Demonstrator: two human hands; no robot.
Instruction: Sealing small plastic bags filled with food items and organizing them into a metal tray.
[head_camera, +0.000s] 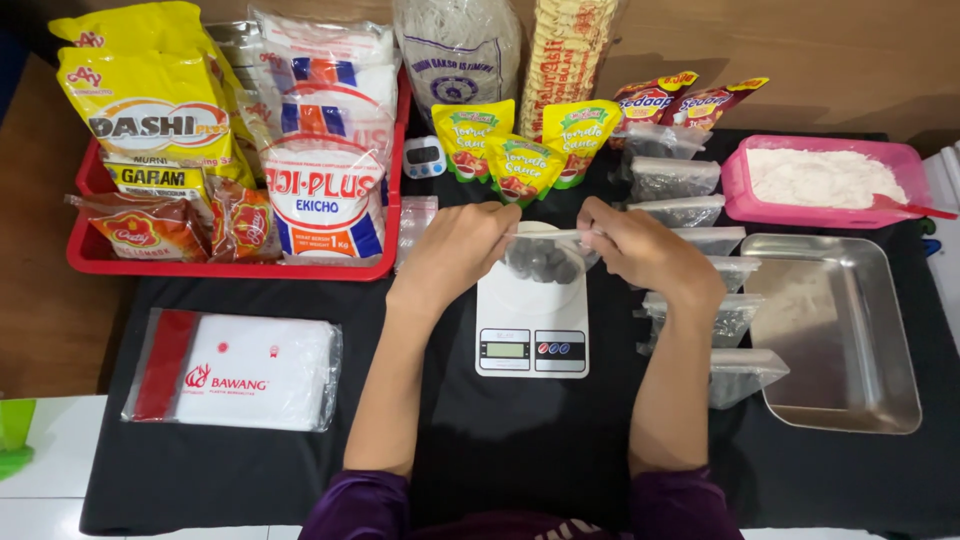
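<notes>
Small clear plastic bag with dark round pieces inside sits on the white digital kitchen scale, which rests near the middle of the black-covered table. I see my left hand and right hand at either end of the bag's top strip, fingers together, pinched on the bag's upper edge and stretching it flat between them.

Just right of the scale, a column of filled clear bags runs from the far edge toward me, some showing dark contents. Beside them, near the right edge, lies an empty metal tray. Beyond it, at the far right corner, a pink tub holds white powder with a pink scoop resting in it.

Along the far edge, behind the scale, I make out three yellow-and-green sauce pouches, two red sachets, a bag of pale noodles, a tall pack of dry noodle blocks and a small white timer. At the far left corner, a red basket carries large yellow and white seasoning bags and smaller packets.

Near the left edge, closer to me, lies a flat pack of clear plastic bags with a red strip. A green object peeks in off the table's left side; I cannot tell what it is.
</notes>
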